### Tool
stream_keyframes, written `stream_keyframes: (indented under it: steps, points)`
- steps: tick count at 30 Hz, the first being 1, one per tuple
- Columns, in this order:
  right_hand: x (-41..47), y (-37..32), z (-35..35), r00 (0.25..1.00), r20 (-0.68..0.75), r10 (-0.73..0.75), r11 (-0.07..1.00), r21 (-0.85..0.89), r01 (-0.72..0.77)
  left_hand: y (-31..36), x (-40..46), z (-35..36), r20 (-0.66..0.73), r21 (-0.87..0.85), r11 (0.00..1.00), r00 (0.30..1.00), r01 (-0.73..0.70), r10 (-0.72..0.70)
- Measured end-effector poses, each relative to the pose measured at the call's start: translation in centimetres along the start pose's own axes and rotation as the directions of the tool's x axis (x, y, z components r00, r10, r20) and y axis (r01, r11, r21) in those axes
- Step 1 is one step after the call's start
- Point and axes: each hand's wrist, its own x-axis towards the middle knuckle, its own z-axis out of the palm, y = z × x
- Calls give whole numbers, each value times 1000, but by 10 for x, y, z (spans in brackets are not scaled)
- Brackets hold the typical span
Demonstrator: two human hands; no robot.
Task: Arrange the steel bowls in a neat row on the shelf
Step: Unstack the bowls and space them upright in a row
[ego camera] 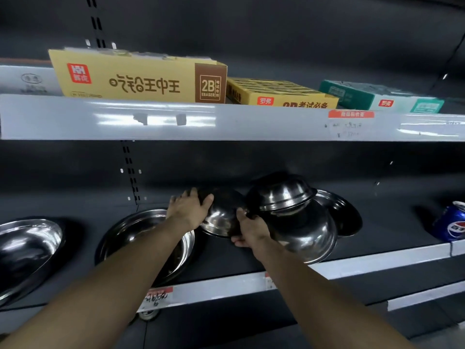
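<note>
A: Two bowls sit upright on the shelf (226, 263), the far-left bowl (27, 248) and the wide bowl (141, 230), well apart. That much looks placed, I'd say.

B: And the rest?

A: A jumble on the right. The tilted bowl (221, 215) is held in the middle; just beside it the top bowl (281, 192) lies upside down on the big bowl (307, 235), with a flat dish (342, 212) behind them. So roughly half is left, by my reckoning.

B: What are the hands doing?

A: The left hand (188, 210) lies over the tilted bowl's upper rim, fingers (186, 193) spread and curled round the edge, thumb on the outer wall. The right hand (251, 233) grips its lower right edge, thumb on top, fingers tucked under; it also touches the big bowl, or seems to.

B: Is the tilted bowl off the shelf?

A: Cannot tell; its lower rim may rest on the shelf.
</note>
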Motion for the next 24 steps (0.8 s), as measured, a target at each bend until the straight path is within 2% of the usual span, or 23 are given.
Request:
stream_keyframes:
  steps: [8, 18, 24]
  points:
    - [-1, 10, 1, 996, -42, -74, 994, -82, 70, 3, -6, 13, 9, -255, 964, 998, 69, -69]
    - [-12, 10, -1, 990, -46, -134, 985, -114, 128, 2, -21, 8, -50, -345, 937, 996, 51, -73]
    - [-21, 1, 7, 982, -45, -181, 980, -97, 176, -12, -23, -5, -13, -510, 859, 998, 47, -62]
